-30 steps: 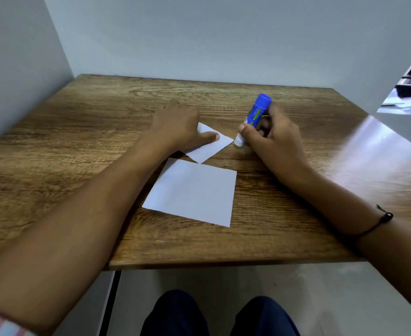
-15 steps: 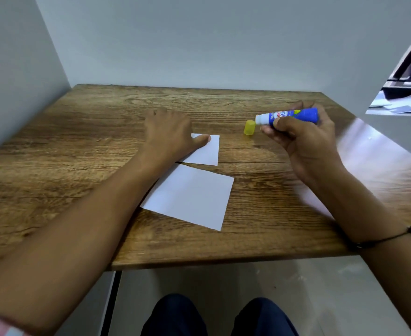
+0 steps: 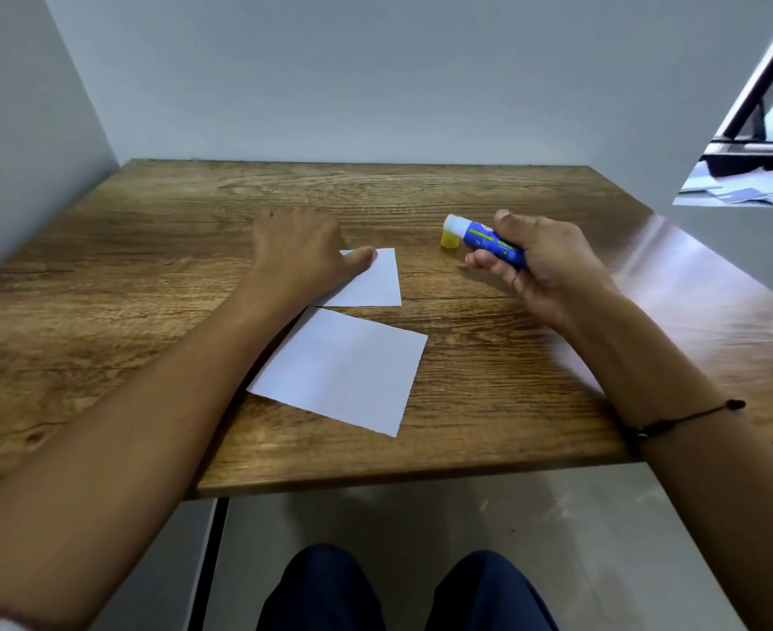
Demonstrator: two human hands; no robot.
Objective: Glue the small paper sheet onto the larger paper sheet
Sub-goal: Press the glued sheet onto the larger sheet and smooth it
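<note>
The small white paper sheet [image 3: 373, 282] lies flat on the wooden table [image 3: 147, 248], and my left hand [image 3: 300, 250] rests on its left part with the thumb pressing on its top edge. Just in front of it lies the larger white sheet [image 3: 343, 368], touching the small sheet's near corner. To the right, my right hand [image 3: 541, 259] grips a blue glue stick [image 3: 487, 239], uncapped, with its white tip pointing left. The yellow cap [image 3: 449, 241] stands on the table just under that tip.
Grey walls close in the table at the back and left. The table's near edge runs above my knees [image 3: 402, 589]. A black cord bracelet [image 3: 676, 421] circles my right wrist. A shelf with papers [image 3: 749, 189] shows at the far right.
My right hand lifted the glue stick away from the small sheet and turned it sideways, tip to the left. The yellow cap is now off on the table. My left hand kept holding the small sheet.
</note>
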